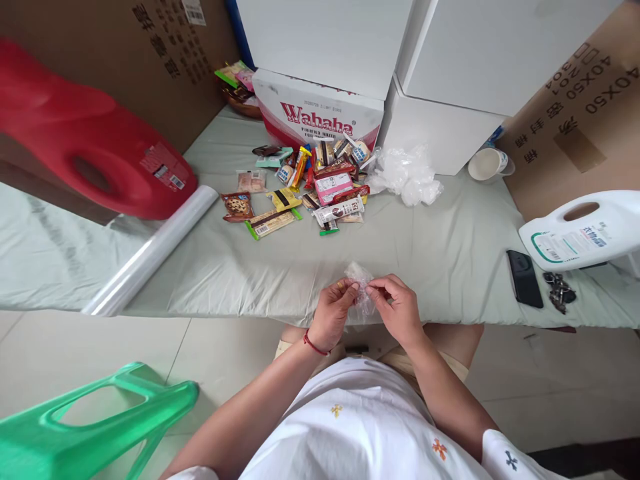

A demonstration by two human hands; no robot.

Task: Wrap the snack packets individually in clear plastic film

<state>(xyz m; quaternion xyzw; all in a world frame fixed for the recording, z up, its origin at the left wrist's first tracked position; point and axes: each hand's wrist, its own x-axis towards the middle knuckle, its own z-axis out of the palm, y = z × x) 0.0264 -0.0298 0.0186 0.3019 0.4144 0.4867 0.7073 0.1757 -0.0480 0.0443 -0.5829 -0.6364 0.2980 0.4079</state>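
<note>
Between my two hands, close to the front edge of the cloth-covered surface, is a crumpled clear plastic bag (361, 275). My left hand (336, 303) pinches its left side between thumb and fingers. On the other side, my right hand (397, 303) grips the plastic with thumb and forefinger. Whether anything lies inside the plastic is not plain. Beyond the hands sits a pile of wrapped snacks (335, 190) in several colours. Just right of that pile lies a heap of clear plastic bags (407, 175).
A roll of clear film (155, 250) and a red jug (100, 140) are on the left. A Wahaha carton (320, 100) stands behind the snacks. Rightward are a paper cup (485, 165), a white jug (585, 230), a phone (525, 279) and keys (559, 291). A green stool (100, 427) stands lower left.
</note>
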